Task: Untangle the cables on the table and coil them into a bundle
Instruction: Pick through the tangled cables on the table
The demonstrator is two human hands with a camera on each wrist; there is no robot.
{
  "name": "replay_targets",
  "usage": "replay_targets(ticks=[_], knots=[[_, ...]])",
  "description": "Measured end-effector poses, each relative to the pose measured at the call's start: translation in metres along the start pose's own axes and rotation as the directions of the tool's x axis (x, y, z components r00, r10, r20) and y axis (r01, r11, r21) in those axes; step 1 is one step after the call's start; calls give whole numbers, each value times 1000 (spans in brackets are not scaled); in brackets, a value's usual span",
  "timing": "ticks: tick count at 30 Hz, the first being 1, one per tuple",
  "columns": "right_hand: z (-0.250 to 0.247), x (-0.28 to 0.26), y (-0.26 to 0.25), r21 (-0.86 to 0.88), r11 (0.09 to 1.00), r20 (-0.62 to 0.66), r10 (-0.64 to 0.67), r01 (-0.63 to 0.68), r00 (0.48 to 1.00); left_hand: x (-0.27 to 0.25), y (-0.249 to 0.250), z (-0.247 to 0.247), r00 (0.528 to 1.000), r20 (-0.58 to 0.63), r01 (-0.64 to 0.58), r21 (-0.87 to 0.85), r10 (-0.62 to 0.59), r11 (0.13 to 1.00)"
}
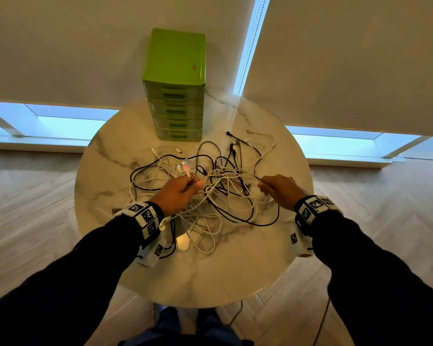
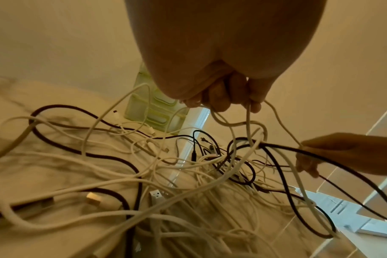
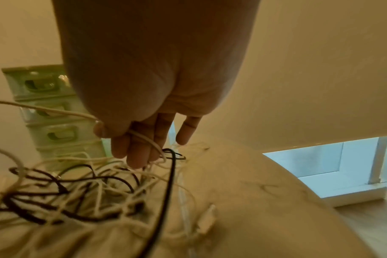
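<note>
A tangle of white and black cables (image 1: 218, 196) sprawls over the middle of the round marble table (image 1: 235, 270). My left hand (image 1: 178, 193) is raised over its left part, fingers curled round a few white cables (image 2: 247, 111) with a pink-tipped plug (image 1: 186, 168) sticking out above the fist. My right hand (image 1: 276, 188) hovers over the right part and pinches a thin white cable (image 3: 62, 111) between thumb and fingers (image 3: 135, 153); that strand stretches toward my left hand. Black cables (image 2: 88, 153) loop across the heap on the tabletop.
A green plastic drawer tower (image 1: 175, 96) stands at the table's far edge, behind the cables. Loose plug ends (image 1: 231, 141) lie at the back right. A white connector (image 3: 207, 220) rests near the right rim. Wooden floor (image 1: 35, 196) surrounds the table.
</note>
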State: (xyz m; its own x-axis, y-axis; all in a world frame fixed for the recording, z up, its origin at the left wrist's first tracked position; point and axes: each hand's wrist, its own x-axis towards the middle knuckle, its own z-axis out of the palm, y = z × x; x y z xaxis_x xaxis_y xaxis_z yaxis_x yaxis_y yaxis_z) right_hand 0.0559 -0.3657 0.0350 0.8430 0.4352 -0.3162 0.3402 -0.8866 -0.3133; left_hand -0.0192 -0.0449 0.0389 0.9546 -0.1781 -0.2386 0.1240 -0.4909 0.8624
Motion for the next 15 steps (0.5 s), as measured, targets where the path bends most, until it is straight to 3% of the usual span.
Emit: replay_targets(ticks=[4, 8, 11, 15], knots=[[-15, 12, -29, -171, 980, -19, -110, 105, 994, 4, 17, 8, 999, 34, -16, -29, 17, 999], [-34, 19, -61, -358, 898, -19, -283, 258, 959, 18, 46, 14, 997, 31, -67, -11, 67, 998], [-41, 19, -70, -263, 923, -42, -302, 281, 952, 27, 53, 18, 994, 57, -99, 75, 95, 992], [-34, 14, -43, -96, 978, -12, -187, 185, 982, 23, 51, 10, 992, -98, -75, 14, 76, 997]])
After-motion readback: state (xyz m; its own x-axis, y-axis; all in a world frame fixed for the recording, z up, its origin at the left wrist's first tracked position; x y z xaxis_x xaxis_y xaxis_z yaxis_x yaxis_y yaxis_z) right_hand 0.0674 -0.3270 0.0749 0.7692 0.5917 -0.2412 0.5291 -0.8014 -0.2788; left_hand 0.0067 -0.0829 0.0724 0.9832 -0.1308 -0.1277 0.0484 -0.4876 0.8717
